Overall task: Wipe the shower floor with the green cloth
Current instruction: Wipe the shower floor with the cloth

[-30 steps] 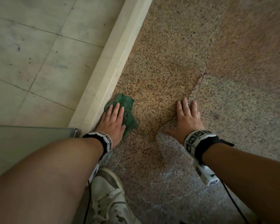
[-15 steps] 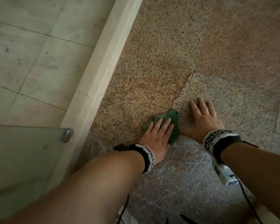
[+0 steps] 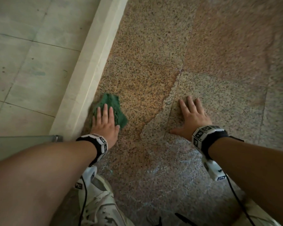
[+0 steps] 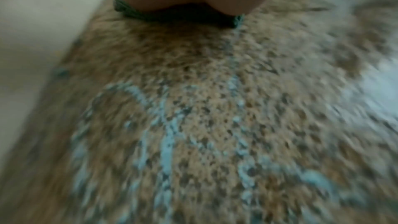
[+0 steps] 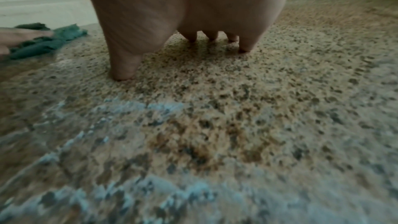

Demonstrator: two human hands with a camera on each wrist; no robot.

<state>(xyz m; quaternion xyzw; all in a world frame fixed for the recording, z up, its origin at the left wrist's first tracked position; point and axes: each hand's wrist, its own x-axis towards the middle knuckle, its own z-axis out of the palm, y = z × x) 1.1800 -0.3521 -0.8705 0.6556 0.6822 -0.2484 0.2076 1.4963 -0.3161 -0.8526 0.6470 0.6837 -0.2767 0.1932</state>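
L hand (image 3: 105, 126) lies flat on the green cloth (image 3: 112, 105), fingers (image 3: 104, 111) straight and near together, pressing it to the shower floor (image 3: 153, 46) right against the pale curb (image 3: 88, 74) at the floor's left edge. R hand (image 3: 192, 119) is spread on bare stone, fingers apart, propping body wt. To wipe well, I'd say: keep the palm flat w/ even pressure, run the cloth along the curb joint where grime likely sits, then overlap passes toward the R hand. Bluish-white streaks (image 5: 150, 108) nearer the person prob. need a pass too. Cloth is bunched; spreading it wider would cover more per stroke.
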